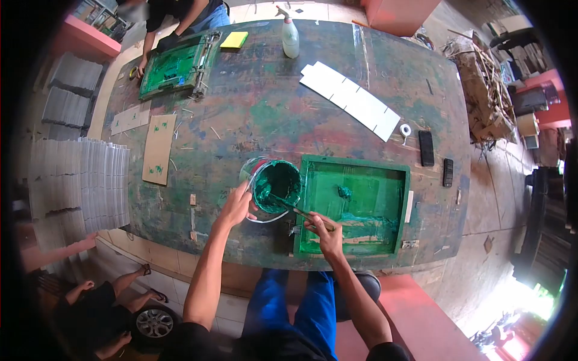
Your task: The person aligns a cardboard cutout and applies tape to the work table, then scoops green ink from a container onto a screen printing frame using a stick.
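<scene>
A bucket (257,170) smeared with green ink or paint stands tilted on the table, its mouth facing me. My left hand (236,206) grips the bucket's near left side. A thin stick-like stirrer (295,209) is held in the closed fingers of my right hand (325,233); its far end is inside the bucket, in the green paint. Just right of the bucket lies a green-stained screen printing frame (355,161), with a dark green blob (344,192) and a streak of paint on its mesh. The bucket's wire handle (265,221) hangs toward me.
Across the stained table (253,129) lie a white cut sheet (349,99), a tape roll (405,130), two phones (426,148), a spray bottle (290,39) and printed cardboard (159,149). Another person's hand (142,67) touches a second green frame (171,63). Stacked sheets (78,183) stand left; another person sits lower left.
</scene>
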The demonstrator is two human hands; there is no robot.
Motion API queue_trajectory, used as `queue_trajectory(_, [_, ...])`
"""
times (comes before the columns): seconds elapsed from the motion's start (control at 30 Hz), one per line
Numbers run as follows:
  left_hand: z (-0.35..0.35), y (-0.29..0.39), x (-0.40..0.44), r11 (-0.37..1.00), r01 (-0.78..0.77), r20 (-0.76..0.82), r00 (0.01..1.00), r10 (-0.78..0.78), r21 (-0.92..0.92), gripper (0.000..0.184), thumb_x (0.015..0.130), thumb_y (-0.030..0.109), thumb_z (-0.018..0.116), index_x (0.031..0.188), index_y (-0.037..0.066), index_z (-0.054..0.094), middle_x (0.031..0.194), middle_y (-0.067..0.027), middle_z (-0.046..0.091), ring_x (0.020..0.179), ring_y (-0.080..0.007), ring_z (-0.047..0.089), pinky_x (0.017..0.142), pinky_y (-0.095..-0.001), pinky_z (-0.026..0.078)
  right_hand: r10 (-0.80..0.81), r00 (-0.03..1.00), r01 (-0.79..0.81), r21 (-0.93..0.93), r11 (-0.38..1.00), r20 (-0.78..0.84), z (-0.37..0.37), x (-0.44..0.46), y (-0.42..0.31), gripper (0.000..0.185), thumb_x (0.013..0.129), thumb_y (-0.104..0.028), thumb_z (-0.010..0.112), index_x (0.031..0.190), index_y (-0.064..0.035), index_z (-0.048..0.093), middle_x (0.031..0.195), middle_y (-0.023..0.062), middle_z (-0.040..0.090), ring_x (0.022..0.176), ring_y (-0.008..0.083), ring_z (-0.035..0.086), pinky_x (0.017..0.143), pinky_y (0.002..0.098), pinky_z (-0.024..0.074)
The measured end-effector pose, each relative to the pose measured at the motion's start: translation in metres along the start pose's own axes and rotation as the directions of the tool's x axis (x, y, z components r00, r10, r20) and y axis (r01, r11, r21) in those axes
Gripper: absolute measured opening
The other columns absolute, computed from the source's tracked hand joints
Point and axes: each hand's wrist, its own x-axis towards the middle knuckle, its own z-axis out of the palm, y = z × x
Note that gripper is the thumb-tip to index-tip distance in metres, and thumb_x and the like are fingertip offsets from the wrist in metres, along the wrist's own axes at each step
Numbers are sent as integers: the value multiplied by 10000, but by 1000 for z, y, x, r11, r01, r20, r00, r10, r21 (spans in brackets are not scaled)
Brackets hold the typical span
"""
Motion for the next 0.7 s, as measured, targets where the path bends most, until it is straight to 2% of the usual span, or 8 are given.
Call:
queue_trajectory(0.17, [-5, -5, -1, 999, 15, 0, 1000, -15, -39, 355, 991, 125, 366, 1307, 19, 489, 955, -143, 620, 727, -199, 660, 546, -389, 650, 102, 993, -89, 188, 978, -58, 7, -7, 16, 392, 1042, -249, 595, 1256, 77, 632, 1075, 156, 714, 994, 222, 707, 916, 366, 594])
queue_trajectory(0.4, [-8, -13, 3, 998, 27, -26, 999, -28, -56, 344, 968, 106, 370, 1275, -2, 484, 854, -138, 629, 620, -195, 643, 540, -401, 648, 143, 989, -118, 380, 917, -38, 1, -12, 29, 373, 1044, -229, 589, 1261, 71, 625, 1084, 163, 701, 972, 247, 706, 894, 390, 604])
queue_trajectory(0.7, [-15, -23, 5, 992, 30, -36, 999, -35, -121, 376, 949, 92, 367, 1296, 4, 482, 842, -148, 633, 573, -184, 611, 563, -431, 653, 96, 994, -76, 346, 935, -43, -6, -19, 19, 393, 1058, -242, 561, 1279, 81, 602, 1121, 167, 691, 1020, 247, 697, 907, 382, 597])
